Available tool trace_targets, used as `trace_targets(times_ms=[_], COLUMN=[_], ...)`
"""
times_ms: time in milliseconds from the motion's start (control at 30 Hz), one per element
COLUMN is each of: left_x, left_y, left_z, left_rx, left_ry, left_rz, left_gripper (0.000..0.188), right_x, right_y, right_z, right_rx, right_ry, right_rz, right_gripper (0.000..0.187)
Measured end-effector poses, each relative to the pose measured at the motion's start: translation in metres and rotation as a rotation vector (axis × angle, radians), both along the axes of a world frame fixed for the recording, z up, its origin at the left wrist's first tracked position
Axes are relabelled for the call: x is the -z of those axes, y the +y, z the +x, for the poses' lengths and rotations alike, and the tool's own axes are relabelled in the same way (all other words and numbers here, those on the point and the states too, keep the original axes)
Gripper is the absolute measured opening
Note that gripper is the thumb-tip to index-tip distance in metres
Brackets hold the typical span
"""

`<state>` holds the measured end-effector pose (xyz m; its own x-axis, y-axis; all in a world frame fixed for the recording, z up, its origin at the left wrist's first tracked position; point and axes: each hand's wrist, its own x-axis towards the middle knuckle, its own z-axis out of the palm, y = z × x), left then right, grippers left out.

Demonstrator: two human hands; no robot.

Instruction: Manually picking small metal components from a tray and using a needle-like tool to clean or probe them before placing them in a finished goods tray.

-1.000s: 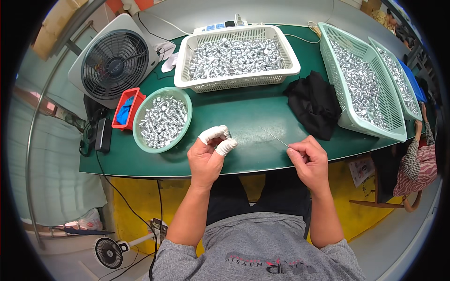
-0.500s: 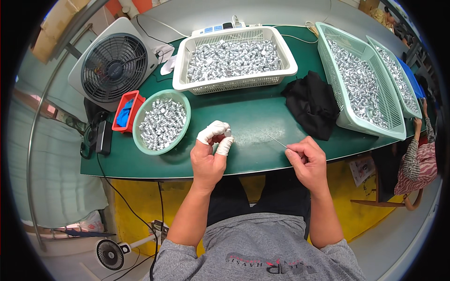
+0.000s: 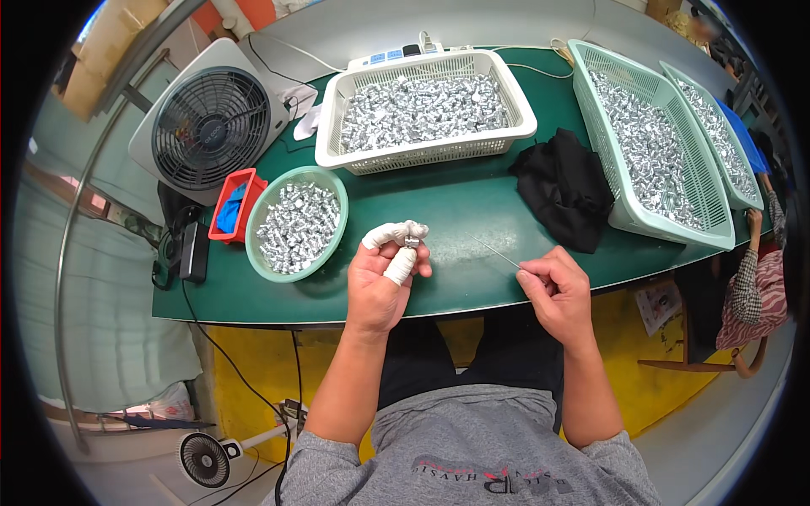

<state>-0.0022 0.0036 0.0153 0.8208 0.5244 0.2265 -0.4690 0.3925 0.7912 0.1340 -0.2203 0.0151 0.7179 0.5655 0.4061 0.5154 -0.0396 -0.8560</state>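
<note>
Between the white-wrapped thumb and forefinger of my left hand [image 3: 384, 282] is a small silver metal part [image 3: 413, 242]. My right hand [image 3: 558, 289] pinches a thin metal needle-like rod [image 3: 496, 251], whose tip points up and left toward the left hand without touching the part. Left of my left hand stands a round pale-green basket [image 3: 340, 221] filled with similar silver parts. Beyond both hands, a white rectangular basket [image 3: 426, 152] holds many more of them. A black cloth [image 3: 564, 190] lies crumpled past my right hand.
Two long pale-green baskets [image 3: 629, 202] of silver parts line the right side of the green table [image 3: 430, 198]. At the left are a box fan [image 3: 211, 126], a small red bin [image 3: 229, 207] with blue cloth and a black power adapter [image 3: 194, 253]. A co-worker's hand [image 3: 753, 221] shows far right.
My left fingers have turned and shifted slightly, so the silver part now sits differently between thumb and forefinger. My right hand with the rod stays nearly still. The whole view has shifted a little.
</note>
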Motion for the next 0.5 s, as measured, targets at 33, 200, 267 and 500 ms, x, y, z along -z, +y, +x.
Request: trace_targets(times_ms=[33,200,267,500], left_x=[0.0,-0.014,-0.036,-0.105], left_y=[0.0,0.005,0.021,0.09], left_z=[0.0,0.008,0.031,0.073], left_rx=[0.002,-0.043,-0.099,-0.549], left_ry=[0.007,0.19,0.237,0.202], left_rz=[0.001,0.067,0.201,0.709], left_gripper=[0.029,0.027,0.028,0.036], right_x=[0.0,-0.003,-0.001,-0.002], right_y=[0.0,0.002,0.005,0.004], right_z=[0.0,-0.002,-0.002,0.0], right_rx=[0.0,-0.005,0.006,-0.02], right_ry=[0.0,-0.016,-0.016,0.015], right_rz=[0.003,0.002,-0.008,-0.025], right_gripper=[0.006,0.007,0.007,0.006])
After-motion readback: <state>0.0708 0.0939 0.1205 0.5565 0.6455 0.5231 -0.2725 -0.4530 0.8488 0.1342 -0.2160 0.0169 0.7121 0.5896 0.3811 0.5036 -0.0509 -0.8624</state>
